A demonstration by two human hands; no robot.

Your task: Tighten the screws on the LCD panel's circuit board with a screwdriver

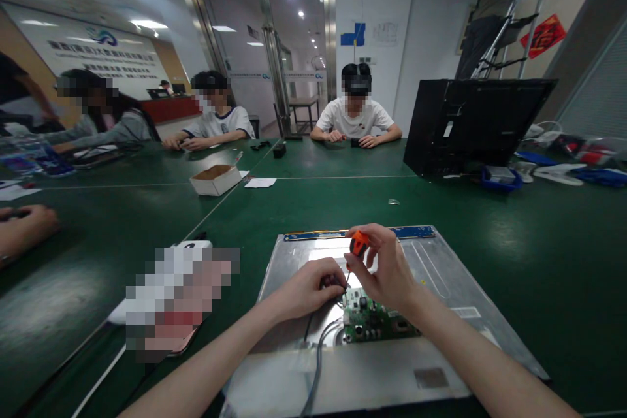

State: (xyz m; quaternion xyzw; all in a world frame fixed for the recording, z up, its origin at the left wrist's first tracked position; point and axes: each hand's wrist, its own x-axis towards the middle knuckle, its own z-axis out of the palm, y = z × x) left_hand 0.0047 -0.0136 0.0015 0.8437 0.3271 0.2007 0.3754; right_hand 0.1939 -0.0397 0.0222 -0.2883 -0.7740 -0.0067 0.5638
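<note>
A silver metal panel (435, 274) lies flat on the green table in front of me, with a blue strip along its far edge. A small green circuit board (372, 323) sits on it, with grey and black cables running off toward me. My right hand (386, 271) is closed around a screwdriver with an orange handle (359, 243), its shaft pointing down toward the board's left corner. My left hand (308, 287) is curled next to the screwdriver tip, fingers pinched at the board's edge; what it pinches is hidden.
A blurred flat object (171, 300) lies left of the panel. A small open cardboard box (215, 179) and a paper slip sit mid-table. A black monitor shell (470, 124) stands at the right. Three people sit along the far side; another person's hand (24, 228) rests at the left edge.
</note>
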